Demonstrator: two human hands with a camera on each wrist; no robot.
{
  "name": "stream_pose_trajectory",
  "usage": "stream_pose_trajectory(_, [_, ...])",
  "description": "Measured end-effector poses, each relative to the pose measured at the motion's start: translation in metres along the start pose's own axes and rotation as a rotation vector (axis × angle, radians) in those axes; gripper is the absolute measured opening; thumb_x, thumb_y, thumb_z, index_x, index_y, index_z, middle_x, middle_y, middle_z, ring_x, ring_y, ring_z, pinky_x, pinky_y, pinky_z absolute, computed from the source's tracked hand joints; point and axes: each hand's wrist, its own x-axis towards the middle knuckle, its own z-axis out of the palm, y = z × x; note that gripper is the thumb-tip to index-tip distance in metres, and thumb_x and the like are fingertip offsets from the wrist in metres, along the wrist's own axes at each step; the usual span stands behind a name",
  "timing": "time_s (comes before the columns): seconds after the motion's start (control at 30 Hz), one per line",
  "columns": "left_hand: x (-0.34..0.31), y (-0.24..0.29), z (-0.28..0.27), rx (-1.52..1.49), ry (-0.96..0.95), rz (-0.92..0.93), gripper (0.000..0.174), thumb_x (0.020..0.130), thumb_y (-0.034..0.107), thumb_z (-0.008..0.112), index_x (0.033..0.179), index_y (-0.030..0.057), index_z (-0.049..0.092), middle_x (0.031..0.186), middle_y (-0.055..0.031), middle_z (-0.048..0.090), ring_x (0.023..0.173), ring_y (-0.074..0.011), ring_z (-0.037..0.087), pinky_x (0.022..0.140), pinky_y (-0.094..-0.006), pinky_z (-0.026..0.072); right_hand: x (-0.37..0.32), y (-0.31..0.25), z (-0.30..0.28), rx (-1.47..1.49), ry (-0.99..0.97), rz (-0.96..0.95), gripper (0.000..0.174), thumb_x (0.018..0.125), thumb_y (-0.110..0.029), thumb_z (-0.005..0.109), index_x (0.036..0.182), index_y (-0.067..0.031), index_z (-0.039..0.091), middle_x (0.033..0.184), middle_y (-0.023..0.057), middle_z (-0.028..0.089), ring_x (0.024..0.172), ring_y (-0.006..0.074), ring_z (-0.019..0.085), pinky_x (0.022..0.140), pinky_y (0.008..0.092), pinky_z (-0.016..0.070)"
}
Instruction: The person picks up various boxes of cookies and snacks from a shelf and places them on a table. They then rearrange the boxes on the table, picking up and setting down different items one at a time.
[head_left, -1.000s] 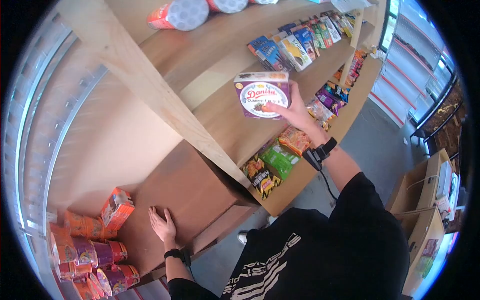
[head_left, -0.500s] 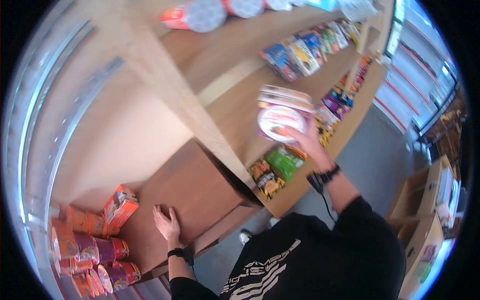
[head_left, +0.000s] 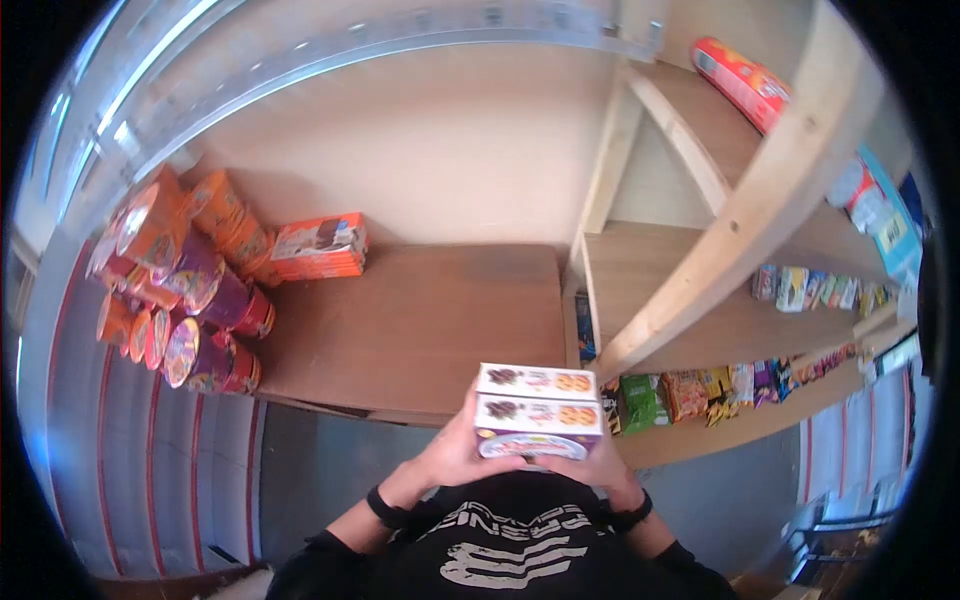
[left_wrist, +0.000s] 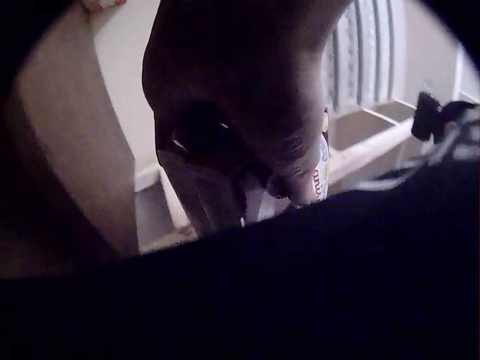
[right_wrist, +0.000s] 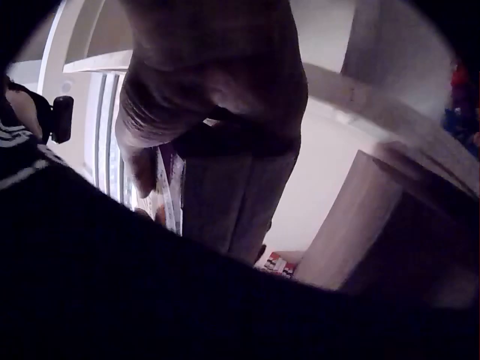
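Observation:
Two Danisa currant cookie boxes (head_left: 538, 414), purple with white printed sides, are held together in front of the chest. The left hand (head_left: 460, 447) grips their left side and the right hand (head_left: 597, 465) grips their right side, both thumbs across the near face. In the left wrist view the left hand (left_wrist: 232, 90) is dark, its thumb over the box's lettered face. In the right wrist view the right hand (right_wrist: 217, 82) wraps round the ends of the boxes (right_wrist: 225, 187). A brown shelf top (head_left: 430, 320) lies just beyond the boxes.
Orange and purple noodle cups (head_left: 200, 290) stand stacked at the shelf's left, beside orange snack boxes (head_left: 320, 248). A wooden post (head_left: 740, 200) rises at the right, with snack bags (head_left: 685, 395) on the low shelf behind it.
The view has turned left toward the brown shelf. The right hand has brought the cookie boxes down in front of the chest; the left hand has left the shelf top and now grips them too.

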Motion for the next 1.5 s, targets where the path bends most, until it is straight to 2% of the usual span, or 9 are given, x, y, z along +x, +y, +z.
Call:
stream_pose_trajectory(0.3, [-0.043, -0.012, -0.069, -0.007, 0.254, -0.155, 0.104, 0.078, 0.039, 0.08, 0.145, -0.0064, 0.014, 0.135, -0.027, 0.047, 0.125, -0.0381, 0.051, 0.105, -0.0432, 0.0398, 0.095, 0.0, 0.05, -0.072, -0.334, 0.005, 0.087, 0.076, -0.021, 0.084, 0.138, 0.0024, 0.028, 0.135, 0.0167, 0.044, 0.126, 0.0239, 0.047, 0.107, 0.0385, 0.0383])
stream_pose_trajectory(0.37, [-0.048, -0.013, -0.092, 0.462, 0.354, 0.047, 0.106, 0.076, 0.04, 0.082, 0.144, -0.0069, 0.016, 0.133, -0.028, 0.048, 0.123, -0.0408, 0.051, 0.104, -0.0445, 0.0406, 0.117, 0.014, 0.055, -0.585, -0.507, -0.175, 0.083, 0.075, -0.022, 0.085, 0.137, 0.0017, 0.035, 0.135, 0.0163, 0.045, 0.125, 0.0262, 0.048, 0.105, 0.0388, 0.0393])
stream_pose_trajectory(0.5, [-0.053, -0.047, -0.114, 0.598, 0.383, -0.093, 0.108, 0.07, 0.043, 0.085, 0.141, -0.0083, 0.02, 0.131, -0.0299, 0.045, 0.122, -0.0436, 0.048, 0.102, -0.0467, 0.0418, 0.145, 0.011, 0.089, -0.544, -0.32, -0.048, 0.087, 0.071, -0.019, 0.087, 0.137, 0.0005, 0.034, 0.134, 0.0175, 0.047, 0.126, 0.0287, 0.049, 0.105, 0.0379, 0.0407])
stream_pose_trajectory(0.93, [-0.066, -0.082, -0.145, 0.647, 0.264, -0.132, 0.099, 0.079, 0.055, 0.072, 0.14, -0.0104, 0.029, 0.141, -0.0322, 0.04, 0.135, -0.0402, 0.037, 0.112, -0.044, 0.0312, 0.152, 0.06, 0.088, -0.468, -0.364, 0.128, 0.085, 0.071, -0.013, 0.086, 0.138, 0.0005, 0.035, 0.131, 0.0147, 0.053, 0.124, 0.0226, 0.051, 0.107, 0.0356, 0.0401])
stream_pose_trajectory(1.03, [-0.06, -0.053, -0.167, 0.492, 0.126, -0.291, 0.091, 0.082, 0.057, 0.069, 0.132, -0.012, 0.039, 0.13, -0.0333, 0.05, 0.128, -0.0402, 0.047, 0.106, -0.0427, 0.038, 0.151, 0.052, 0.096, -0.214, -0.258, 0.16, 0.08, 0.075, -0.019, 0.084, 0.138, 0.0002, 0.038, 0.13, 0.0135, 0.056, 0.123, 0.0221, 0.052, 0.105, 0.0362, 0.0415])
stream_pose_trajectory(1.13, [-0.051, -0.056, -0.172, -0.055, 0.247, -0.495, 0.087, 0.086, 0.064, 0.058, 0.125, -0.0121, 0.047, 0.11, -0.0305, 0.063, 0.104, -0.0338, 0.065, 0.09, -0.039, 0.0498, 0.149, 0.075, 0.099, -0.052, -0.153, 0.301, 0.079, 0.085, -0.027, 0.074, 0.144, 0.0017, 0.029, 0.138, 0.0145, 0.048, 0.13, 0.0231, 0.045, 0.109, 0.0371, 0.0359])
stream_pose_trajectory(1.23, [-0.043, -0.063, -0.179, -0.176, 0.293, -0.558, 0.086, 0.088, 0.066, 0.055, 0.125, -0.0113, 0.048, 0.112, -0.0297, 0.064, 0.107, -0.0321, 0.064, 0.092, -0.0384, 0.0491, 0.153, 0.084, 0.102, 0.101, -0.126, 0.319, 0.081, 0.091, -0.028, 0.067, 0.149, 0.0034, 0.02, 0.145, 0.0149, 0.04, 0.135, 0.0229, 0.038, 0.113, 0.0374, 0.0304])
stream_pose_trajectory(1.43, [-0.055, -0.088, -0.216, -0.198, 0.273, -0.327, 0.065, 0.097, 0.056, 0.048, 0.121, -0.0035, 0.057, 0.109, -0.0202, 0.066, 0.101, -0.0276, 0.064, 0.088, -0.0368, 0.0491, 0.16, 0.088, 0.113, 0.216, -0.009, 0.263, 0.069, 0.09, -0.017, 0.061, 0.146, 0.0037, 0.026, 0.139, 0.015, 0.048, 0.13, 0.0233, 0.046, 0.112, 0.037, 0.0337])
stream_pose_trajectory(1.5, [-0.066, -0.088, -0.241, 0.051, 0.555, -0.371, 0.048, 0.096, 0.043, 0.056, 0.117, 0.0005, 0.059, 0.11, -0.0178, 0.064, 0.105, -0.0285, 0.062, 0.091, -0.0385, 0.0465, 0.169, 0.083, 0.118, 0.261, 0.066, 0.222, 0.066, 0.088, -0.023, 0.059, 0.142, 0.0049, 0.033, 0.135, 0.0193, 0.052, 0.119, 0.0296, 0.057, 0.097, 0.0461, 0.0498])
